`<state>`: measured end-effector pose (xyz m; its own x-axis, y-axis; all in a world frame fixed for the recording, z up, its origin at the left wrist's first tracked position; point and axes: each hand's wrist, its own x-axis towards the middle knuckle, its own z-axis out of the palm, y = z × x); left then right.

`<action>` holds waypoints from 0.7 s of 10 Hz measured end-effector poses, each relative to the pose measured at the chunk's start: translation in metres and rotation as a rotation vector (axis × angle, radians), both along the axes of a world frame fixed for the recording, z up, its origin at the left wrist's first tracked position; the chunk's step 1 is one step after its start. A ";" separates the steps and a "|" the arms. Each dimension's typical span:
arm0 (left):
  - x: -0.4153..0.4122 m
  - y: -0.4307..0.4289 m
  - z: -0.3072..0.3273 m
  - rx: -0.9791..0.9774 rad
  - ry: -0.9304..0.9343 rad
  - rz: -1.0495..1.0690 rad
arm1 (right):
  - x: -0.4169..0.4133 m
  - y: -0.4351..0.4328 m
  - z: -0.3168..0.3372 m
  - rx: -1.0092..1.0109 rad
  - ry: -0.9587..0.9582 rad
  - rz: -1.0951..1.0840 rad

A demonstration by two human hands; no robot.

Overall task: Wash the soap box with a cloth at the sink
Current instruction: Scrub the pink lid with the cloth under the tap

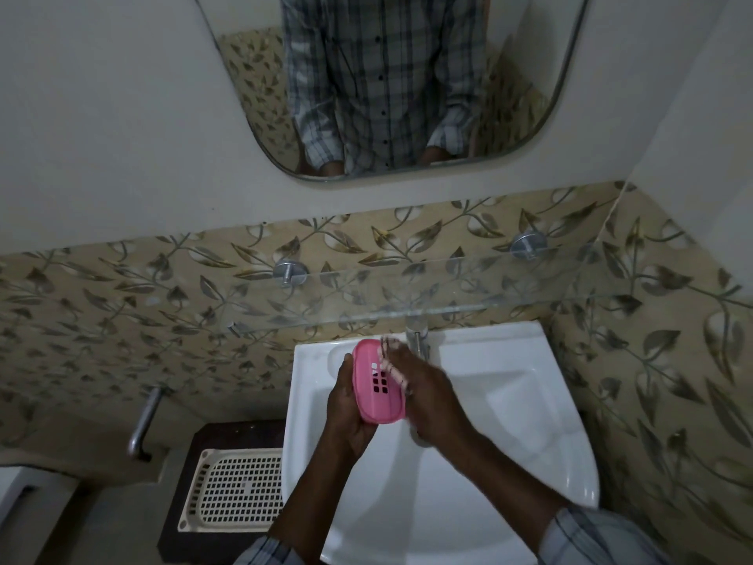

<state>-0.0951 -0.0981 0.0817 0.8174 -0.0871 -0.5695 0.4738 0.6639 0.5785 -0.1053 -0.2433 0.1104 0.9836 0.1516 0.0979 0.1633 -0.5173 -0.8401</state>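
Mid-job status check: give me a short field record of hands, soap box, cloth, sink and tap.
left hand: grips soap box from its left side
soap box: pink, slotted face up, over the sink
right hand: holds cloth against the box's right edge; blurred
cloth: striped, between right hand and box
sink: white, under both hands
tap: behind the hands; water flow cannot be told

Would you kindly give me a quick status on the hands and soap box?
Left hand gripping soap box above sink. Right hand holding cloth against it. Tap close behind the box.
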 end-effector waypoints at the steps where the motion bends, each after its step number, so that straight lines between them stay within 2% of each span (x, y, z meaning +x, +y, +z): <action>1: 0.004 0.001 0.002 -0.035 0.005 0.094 | -0.018 -0.003 -0.004 -0.075 0.038 0.126; 2: 0.007 0.006 -0.004 0.013 -0.008 0.143 | -0.025 -0.009 -0.005 -0.034 0.098 0.015; 3: 0.009 0.000 -0.010 0.068 -0.031 0.178 | -0.042 0.007 0.003 -0.037 0.075 0.020; 4: 0.016 -0.003 -0.016 0.321 -0.039 0.228 | -0.054 0.018 0.006 0.042 0.146 0.056; 5: 0.015 -0.004 -0.019 0.442 -0.095 0.189 | -0.050 0.019 0.006 0.080 0.169 -0.070; 6: 0.005 -0.006 -0.027 0.475 -0.179 0.095 | -0.038 0.030 0.012 0.097 0.263 -0.106; 7: 0.000 -0.005 -0.028 0.417 -0.146 0.101 | -0.040 0.031 0.018 0.265 0.377 -0.089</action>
<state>-0.0947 -0.1031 0.0532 0.8844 0.2091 -0.4173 0.3126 0.3987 0.8622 -0.1453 -0.2123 0.1289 0.9660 0.0828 -0.2449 -0.2140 -0.2755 -0.9372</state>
